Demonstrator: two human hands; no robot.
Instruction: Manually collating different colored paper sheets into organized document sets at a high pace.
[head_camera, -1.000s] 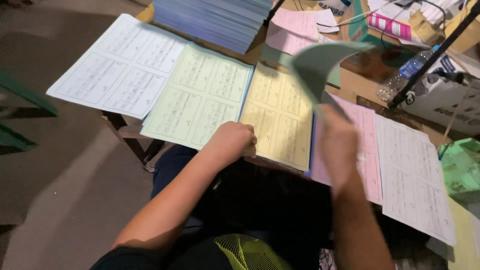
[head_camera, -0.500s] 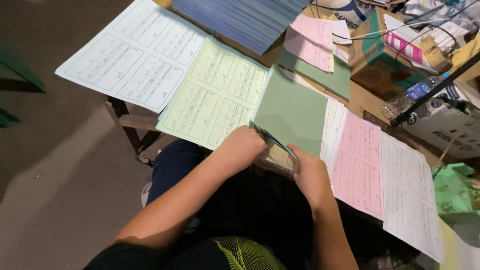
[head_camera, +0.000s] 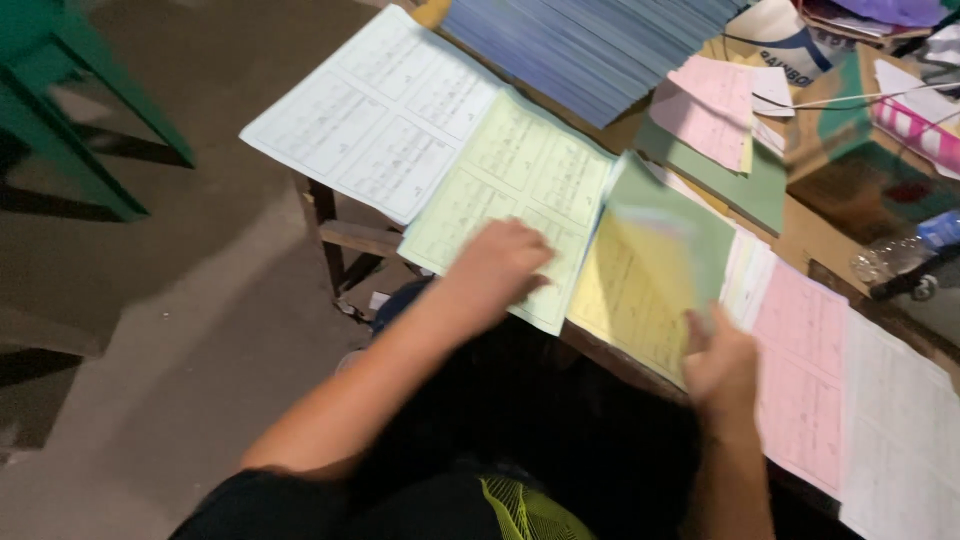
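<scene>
The left hand (head_camera: 500, 265) lies flat, fingers spread, on the pale green sheet (head_camera: 510, 195) on the table (head_camera: 800, 235). The right hand (head_camera: 720, 360) pinches the yellow sheet (head_camera: 630, 290), just beside it, under a green card (head_camera: 670, 215).

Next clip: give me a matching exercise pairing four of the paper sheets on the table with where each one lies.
Sheets:
1. white sheet
2. pale green sheet
3. yellow sheet
4. pink sheet

Places:
A. under the left hand
B. far left, overhanging the table's end
C. just right of the right hand
D. between the two hands, under a lifted green card

Pairs: 1-B, 2-A, 3-D, 4-C
</scene>
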